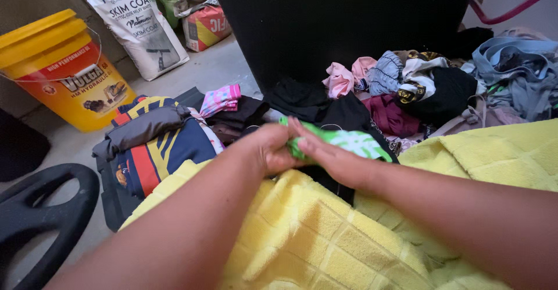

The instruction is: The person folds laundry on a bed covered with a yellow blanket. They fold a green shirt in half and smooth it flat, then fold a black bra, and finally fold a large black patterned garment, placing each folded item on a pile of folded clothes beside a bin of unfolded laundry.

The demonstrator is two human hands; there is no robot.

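Both my hands meet at centre frame on a small green cloth [343,142] with a white leaf print. My left hand [273,147] is curled shut on its left end, thumb over fingers. My right hand [334,159] lies flat along the lower edge, fingers pressing and pinching the fabric so it stays stretched between the two grips. Held that way it sits taut and just above the yellow towel [325,237] across my lap, which serves as a working surface.

At 9 o'clock of my hands, a folded stack: a grey garment [142,130] on top of a navy, red and yellow striped shirt [157,156], kept apart from the loose heap. A pink patterned piece [221,98] lies at 11 o'clock. The unsorted pile [418,86] runs from 12 to 3 o'clock, against a black bin [343,17].

A yellow bucket [64,69] and a white sack [139,25] stand at 10 o'clock on the floor.

Hard to tell: what garment the green cloth is, since my hands cover much of it. My right fingertips are tucked out of sight. The black curved object [40,208] at 8 o'clock is cut off.
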